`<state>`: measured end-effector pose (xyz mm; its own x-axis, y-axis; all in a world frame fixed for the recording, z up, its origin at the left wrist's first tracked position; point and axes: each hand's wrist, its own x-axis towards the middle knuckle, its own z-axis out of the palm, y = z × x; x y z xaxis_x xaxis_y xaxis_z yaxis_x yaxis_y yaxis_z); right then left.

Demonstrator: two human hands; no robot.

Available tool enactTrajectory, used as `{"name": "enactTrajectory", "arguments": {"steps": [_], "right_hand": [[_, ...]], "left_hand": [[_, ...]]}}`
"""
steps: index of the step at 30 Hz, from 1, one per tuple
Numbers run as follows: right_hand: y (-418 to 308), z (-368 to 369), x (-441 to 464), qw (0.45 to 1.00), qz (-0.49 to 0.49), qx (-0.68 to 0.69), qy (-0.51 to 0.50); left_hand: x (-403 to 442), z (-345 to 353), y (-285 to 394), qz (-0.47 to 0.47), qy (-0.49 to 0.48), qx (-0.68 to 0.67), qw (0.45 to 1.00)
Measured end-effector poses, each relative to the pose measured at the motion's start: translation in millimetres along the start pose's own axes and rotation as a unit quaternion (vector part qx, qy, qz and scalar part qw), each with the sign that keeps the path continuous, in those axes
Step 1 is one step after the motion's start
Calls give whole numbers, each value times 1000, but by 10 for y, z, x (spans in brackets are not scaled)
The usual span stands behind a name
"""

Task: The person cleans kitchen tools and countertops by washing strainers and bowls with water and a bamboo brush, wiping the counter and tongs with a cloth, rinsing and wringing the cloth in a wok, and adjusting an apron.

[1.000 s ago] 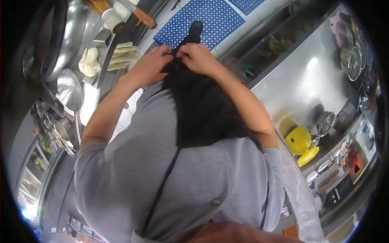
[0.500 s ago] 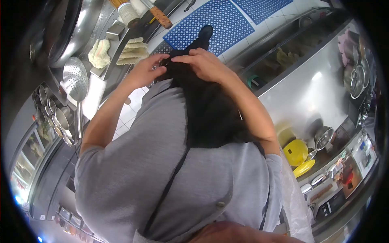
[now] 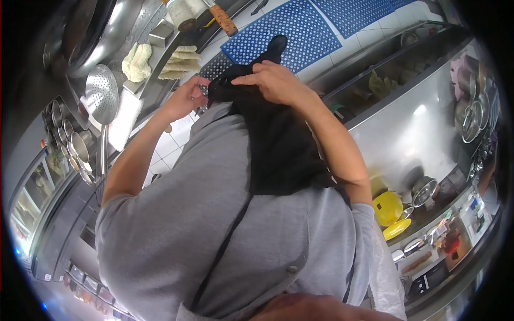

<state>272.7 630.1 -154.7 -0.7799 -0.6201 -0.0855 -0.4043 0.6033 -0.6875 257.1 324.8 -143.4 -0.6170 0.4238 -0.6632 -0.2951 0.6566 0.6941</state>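
Note:
A black apron [image 3: 286, 144] covers the front of my body over a grey shirt, and its dark cloth bunches up at my waist. At the left edge of this bunched cloth, my left hand [image 3: 184, 100] is curled with thumb and fingers closed in on it. My right hand [image 3: 278, 84] lies over the cloth on the other side, index finger stretched toward the left hand, the other fingers bent and partly hidden. Both hands seem to grip the apron; any string between them is too dark to make out. One black shoe [image 3: 277, 43] shows beyond them.
Blue perforated mats [image 3: 300, 27] lie on the white tiled floor. To the left are a perforated skimmer [image 3: 101, 93], folded cloths [image 3: 179, 63] and a wooden-handled tool [image 3: 222, 20]. A steel counter [image 3: 399, 128] runs along the right, with a yellow bowl [image 3: 387, 207] and a strainer [image 3: 424, 191].
My left hand has drawn back a little to the left, away from the right hand. The right hand stays over the apron cloth. The whole view has shifted slightly.

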Motion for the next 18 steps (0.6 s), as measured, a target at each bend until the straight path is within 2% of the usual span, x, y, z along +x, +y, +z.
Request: {"name": "enactTrajectory", "arguments": {"steps": [1,4,7,10,13,18], "right_hand": [[4,5,1,1000,-2,3,3],[-9,-16,-2,1000,1,7,1],[-26,-18,-17,1000,6,15,2],[-52,-10,-17,1000,5,21,12],[-54,8,-34,999,11,34,30],[63,83,-100,990,60,104,77]], "left_hand": [[27,-8,34,-7,2,17,1000],[121,-108,220,-71,-16,248,966],[264,-222,200,58,-19,283,957],[402,-199,436,137,-3,294,946],[615,-165,719,174,1,292,940],[889,182,1008,193,-52,329,923]]}}
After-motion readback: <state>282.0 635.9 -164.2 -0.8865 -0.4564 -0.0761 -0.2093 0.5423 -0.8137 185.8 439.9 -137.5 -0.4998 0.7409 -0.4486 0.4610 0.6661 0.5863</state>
